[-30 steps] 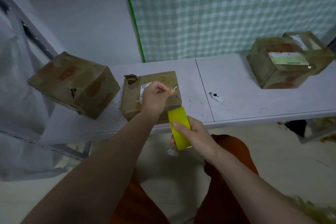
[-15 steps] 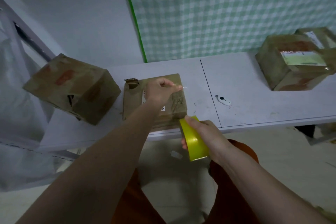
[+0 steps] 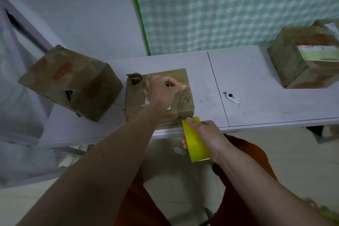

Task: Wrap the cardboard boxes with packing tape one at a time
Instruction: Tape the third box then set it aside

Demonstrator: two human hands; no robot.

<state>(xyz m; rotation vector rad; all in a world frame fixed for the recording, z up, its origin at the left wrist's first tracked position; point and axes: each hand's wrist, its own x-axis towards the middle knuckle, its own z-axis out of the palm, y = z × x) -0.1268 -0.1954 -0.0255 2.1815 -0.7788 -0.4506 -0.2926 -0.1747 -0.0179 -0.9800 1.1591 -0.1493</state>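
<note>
A flat, worn cardboard box [image 3: 136,102] with a torn far-left corner lies near the front edge of the white table [image 3: 256,101]. My left hand [image 3: 161,91] is over the box top and pinches the free end of clear packing tape between thumb and fingers. A strip of tape runs from there down over the box's front right corner to a yellow tape roll [image 3: 196,141]. My right hand [image 3: 205,134] grips that roll just off the table's front edge, thumb on top.
A larger tilted cardboard box [image 3: 73,82] sits at the table's left end. Another taped box [image 3: 300,55] with a label stands at the far right. A small white box cutter [image 3: 232,97] lies between the boxes. A green checked curtain hangs behind.
My right hand pulled the yellow roll down and toward me past the table edge, drawing tape out. My left hand lowered the tape end onto the box top.
</note>
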